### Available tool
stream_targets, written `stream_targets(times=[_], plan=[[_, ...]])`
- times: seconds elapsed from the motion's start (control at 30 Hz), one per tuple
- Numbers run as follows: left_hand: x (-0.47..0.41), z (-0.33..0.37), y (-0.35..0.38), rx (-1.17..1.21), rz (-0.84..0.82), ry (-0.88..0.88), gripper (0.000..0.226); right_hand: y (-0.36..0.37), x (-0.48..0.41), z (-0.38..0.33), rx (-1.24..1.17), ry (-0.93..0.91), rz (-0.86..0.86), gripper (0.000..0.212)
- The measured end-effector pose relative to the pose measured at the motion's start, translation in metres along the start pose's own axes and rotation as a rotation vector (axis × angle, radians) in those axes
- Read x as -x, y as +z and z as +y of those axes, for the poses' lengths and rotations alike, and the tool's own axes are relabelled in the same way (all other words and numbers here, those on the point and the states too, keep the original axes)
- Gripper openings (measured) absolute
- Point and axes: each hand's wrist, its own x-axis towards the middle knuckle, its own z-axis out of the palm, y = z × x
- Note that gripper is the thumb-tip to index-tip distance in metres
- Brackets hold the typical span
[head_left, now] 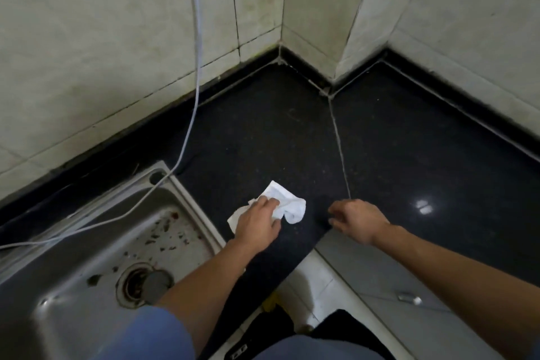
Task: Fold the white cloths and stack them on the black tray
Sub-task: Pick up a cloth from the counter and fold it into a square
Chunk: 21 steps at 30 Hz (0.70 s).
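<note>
Left hand (257, 223) grips crumpled white cloth (287, 203) on black counter (263, 131); right hand (359, 221) hovers beside, fingers loosely open

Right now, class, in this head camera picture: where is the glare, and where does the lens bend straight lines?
Head view: a bright glare patch sits on the polished black counter right of the right hand; the wall tile joints and counter edge bow from wide-angle distortion; the white cloth under the left hand is nearly blown out; the sink lies dim.
</note>
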Motion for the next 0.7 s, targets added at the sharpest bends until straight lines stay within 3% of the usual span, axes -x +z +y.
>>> stream_targets(times=[0.07,0.17,0.27,0.4,0.5,0.6,0.7], plan=[[0.006,-0.01,0.007,0.05,-0.023,-0.015,0.039,0.003,-0.01,0.0,-0.013,0.001,-0.038,0.027],[0.013,-0.027,0.007,0.129,0.162,-0.089,0.031,0.003,-0.029,-0.004,-0.052,-0.013,-0.059,0.026],[0.017,-0.049,0.002,0.127,0.291,-0.318,0.028,-0.002,-0.052,-0.014,-0.127,-0.027,-0.052,0.025],[0.014,-0.066,0.004,0.141,0.081,-0.578,0.045,-0.005,-0.089,-0.036,-0.202,-0.054,-0.019,0.033],[0.013,-0.061,0.012,0.087,-0.051,-0.668,0.033,0.0,-0.113,-0.053,-0.106,-0.069,-0.062,0.05],[0.012,-0.049,0.019,0.127,0.016,-0.71,0.022,0.01,-0.132,-0.06,-0.097,-0.066,-0.128,0.054],[0.01,-0.037,0.018,0.251,0.159,-0.731,0.021,0.008,-0.143,-0.054,-0.261,-0.105,-0.152,0.032]])
